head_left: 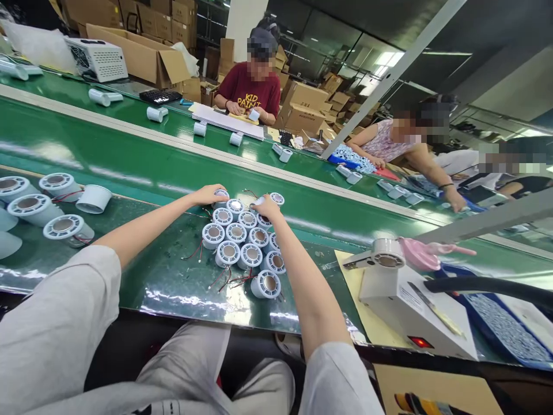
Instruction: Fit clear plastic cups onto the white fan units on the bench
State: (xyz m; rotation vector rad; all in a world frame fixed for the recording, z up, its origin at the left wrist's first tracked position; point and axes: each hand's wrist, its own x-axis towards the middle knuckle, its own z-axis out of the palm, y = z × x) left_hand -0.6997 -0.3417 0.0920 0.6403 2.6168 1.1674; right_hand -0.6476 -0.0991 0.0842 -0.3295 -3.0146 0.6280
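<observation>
A tight cluster of light-blue plastic motor housings [236, 232] stands on the green worktop in front of me, round metal centres facing up, with thin red and black wires trailing out. At the cluster's far left corner my left hand [208, 195] is closed round one light-blue housing [221, 193]. My right hand [268, 208] is closed on another housing [262, 221] at the far right side, its fingers partly hidden. Just beyond that hand sits one more housing [277, 199]. A separate housing [266, 285] stands at the near edge of the group.
More housings [64, 227] stand at left. To the right are a white machine [415, 305] with a red lit switch and a blue tray [510, 328] of small parts. Behind the worktop runs a green conveyor [129, 150]; co-workers [254, 86] sit across it.
</observation>
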